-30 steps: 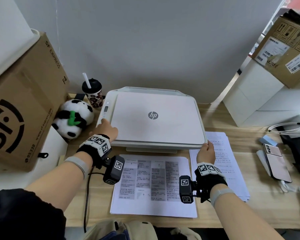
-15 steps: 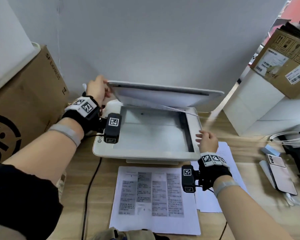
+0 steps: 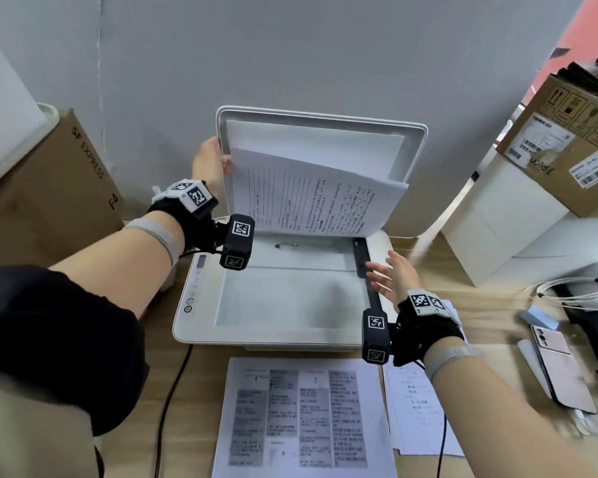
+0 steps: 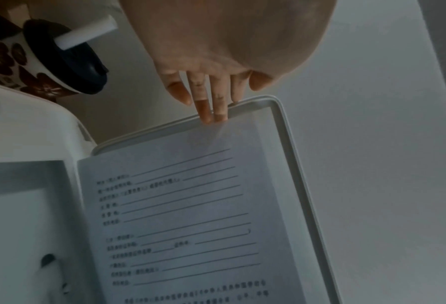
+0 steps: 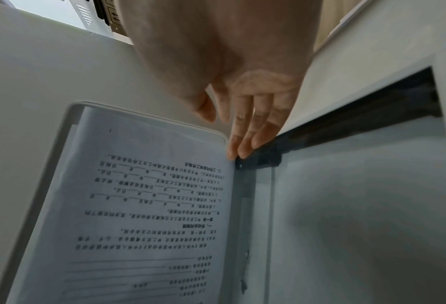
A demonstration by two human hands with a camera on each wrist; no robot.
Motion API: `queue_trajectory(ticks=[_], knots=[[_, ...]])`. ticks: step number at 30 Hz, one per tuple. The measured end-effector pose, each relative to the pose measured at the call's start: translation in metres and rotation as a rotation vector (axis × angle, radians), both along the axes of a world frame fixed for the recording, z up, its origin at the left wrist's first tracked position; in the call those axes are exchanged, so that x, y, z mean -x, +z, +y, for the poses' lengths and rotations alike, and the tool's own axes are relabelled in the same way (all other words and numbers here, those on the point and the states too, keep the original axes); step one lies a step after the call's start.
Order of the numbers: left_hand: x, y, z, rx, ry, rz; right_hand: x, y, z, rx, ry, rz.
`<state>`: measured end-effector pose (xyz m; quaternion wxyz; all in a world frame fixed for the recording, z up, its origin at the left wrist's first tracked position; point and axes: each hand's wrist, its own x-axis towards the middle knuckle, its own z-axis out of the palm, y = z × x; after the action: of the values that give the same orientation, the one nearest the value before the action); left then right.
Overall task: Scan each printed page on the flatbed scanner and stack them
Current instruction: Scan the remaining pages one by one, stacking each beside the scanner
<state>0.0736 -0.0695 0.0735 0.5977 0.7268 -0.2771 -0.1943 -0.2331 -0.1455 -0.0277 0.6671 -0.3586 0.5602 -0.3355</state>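
From the head camera: a white flatbed scanner [image 3: 201,326] sits on a wooden counter [image 3: 497,315] with its lid [image 3: 415,139] raised upright against the grey wall. The left hand [image 3: 208,165] holds the lid's left edge, its grip closed on that rim. A printed page [image 3: 311,201], text toward the viewer, clings to the lid's underside and curls away from it along the top; the glass plate [image 3: 283,301] lies bare below it. The right hand [image 3: 392,277] hovers over the scanner's right edge, fingers spread and loose, holding nothing. In front of the scanner lies a printed sheet [image 3: 301,419] face up on the counter; a second stack of pages [image 3: 418,412] lies just right of it, partly under the right forearm. A phone [image 3: 563,370] and a coiled white cable [image 3: 580,294] lie at far right, with cardboard boxes [image 3: 49,188] on both sides.

From the left wrist: the left hand's fingertips [image 4: 214,115] hook over the lid's rim [image 4: 281,115] just above the page [image 4: 185,216]. A lidded cup with a straw [image 4: 60,59] stands behind the scanner.

From the right wrist: the right hand's fingers [image 5: 250,135] reach straight toward the page's lower corner [image 5: 226,164], beside the dark strip [image 5: 359,115] edging the glass; whether they touch the paper cannot be told.
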Motion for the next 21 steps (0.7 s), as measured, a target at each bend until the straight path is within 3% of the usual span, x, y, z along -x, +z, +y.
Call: queue_trajectory(ticks=[7, 14, 16, 18, 21], knots=[[-0.005, -0.060, 0.013, -0.333, -0.144, -0.105, -0.002, -0.009, 0.002, -0.008, 0.014, 0.035], [-0.016, -0.091, 0.045, -0.324, 0.070, -0.220, 0.004, -0.016, 0.004, 0.073, 0.016, 0.096], [-0.023, -0.100, 0.058, -0.298, 0.100, -0.140, 0.004, -0.018, 0.006, 0.115, -0.002, 0.114], [-0.026, -0.109, 0.073, -0.260, 0.104, 0.061, 0.004, -0.020, 0.009, 0.166, -0.017, 0.142], [-0.021, -0.120, 0.094, -0.317, 0.015, 0.176, 0.003, -0.022, 0.012, 0.226, -0.005, 0.187]])
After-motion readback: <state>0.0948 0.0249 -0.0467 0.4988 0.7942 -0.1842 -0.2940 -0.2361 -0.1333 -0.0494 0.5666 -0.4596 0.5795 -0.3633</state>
